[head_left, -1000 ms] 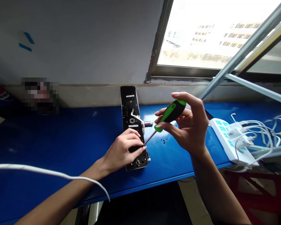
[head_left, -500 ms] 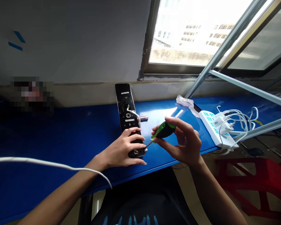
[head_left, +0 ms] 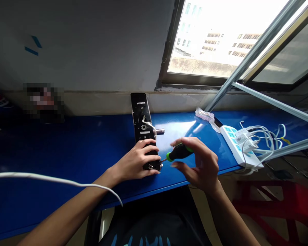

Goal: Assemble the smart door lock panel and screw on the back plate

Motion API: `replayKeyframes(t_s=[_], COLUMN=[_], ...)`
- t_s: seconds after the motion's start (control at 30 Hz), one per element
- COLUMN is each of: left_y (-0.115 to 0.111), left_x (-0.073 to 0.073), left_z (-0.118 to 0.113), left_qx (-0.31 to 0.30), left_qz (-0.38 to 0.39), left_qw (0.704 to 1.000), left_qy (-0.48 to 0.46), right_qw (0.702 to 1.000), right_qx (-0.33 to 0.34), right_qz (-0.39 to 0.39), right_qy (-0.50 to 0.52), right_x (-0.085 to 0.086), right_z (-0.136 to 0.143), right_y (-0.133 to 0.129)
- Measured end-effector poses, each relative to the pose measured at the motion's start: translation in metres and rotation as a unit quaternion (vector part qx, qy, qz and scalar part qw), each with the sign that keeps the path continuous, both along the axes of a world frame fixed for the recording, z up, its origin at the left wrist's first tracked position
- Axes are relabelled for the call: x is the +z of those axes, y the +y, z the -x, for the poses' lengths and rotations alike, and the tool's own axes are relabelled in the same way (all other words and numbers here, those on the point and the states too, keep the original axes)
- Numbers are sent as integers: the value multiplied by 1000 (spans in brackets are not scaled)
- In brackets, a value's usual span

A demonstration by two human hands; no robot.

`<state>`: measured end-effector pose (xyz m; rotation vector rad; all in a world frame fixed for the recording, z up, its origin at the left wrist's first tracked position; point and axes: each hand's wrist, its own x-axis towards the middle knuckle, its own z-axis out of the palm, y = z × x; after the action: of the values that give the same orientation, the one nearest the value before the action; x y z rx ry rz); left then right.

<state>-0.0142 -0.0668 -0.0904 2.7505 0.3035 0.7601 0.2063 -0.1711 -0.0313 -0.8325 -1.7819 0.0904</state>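
Observation:
A long black door-lock panel (head_left: 141, 114) lies with its screw-studded back upward, one end toward me. My left hand (head_left: 136, 159) is closed over its near part, fingers across it and thumb at the near end. In my right hand (head_left: 200, 160) is a screwdriver (head_left: 181, 152) with a black and green handle. Its butt sits against my palm, while thumb and index finger stand a little off the handle. The shaft points left, its tip at the panel's right edge near a small white connector (head_left: 161, 165). A white cable (head_left: 150, 125) runs along the panel.
The panel rests on a blue table (head_left: 92, 143). Beside it lies a short metallic cylinder (head_left: 159, 131). To the right are a plastic bag (head_left: 207, 118), a power strip (head_left: 236, 147) with white cables, and metal frame bars (head_left: 274, 100). A red stool (head_left: 277, 198) stands below.
My right thumb and index finger have spread off the screwdriver handle, which has tilted flatter. The panel stays under my left hand. The camera view has shifted slightly.

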Motion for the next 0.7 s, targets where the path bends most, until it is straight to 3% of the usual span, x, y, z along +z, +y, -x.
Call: replayKeyframes(t_s=[0.13,0.27,0.47,0.6,0.7], left_y=[1,-1,0,1,0], left_x=[5,7,5,3,4], left_z=[1,2,1,1,0], left_qx=[29,56,54,61,62], left_qz=[-13,-14,-15,-25,-23], left_qw=[999,997,996,995,995], left_qy=[31,56,64,73,71], right_qw=[997,999,999,998,999], right_qx=[17,-22,18,-27,-25], right_qz=[41,-14,36,-19,7], right_qy=[58,48,35,53,48], right_x=[6,11,19,18,16], right_z=[-2,-2,-3,-4,-3], right_y=[-4,-6,-11,-10,-10])
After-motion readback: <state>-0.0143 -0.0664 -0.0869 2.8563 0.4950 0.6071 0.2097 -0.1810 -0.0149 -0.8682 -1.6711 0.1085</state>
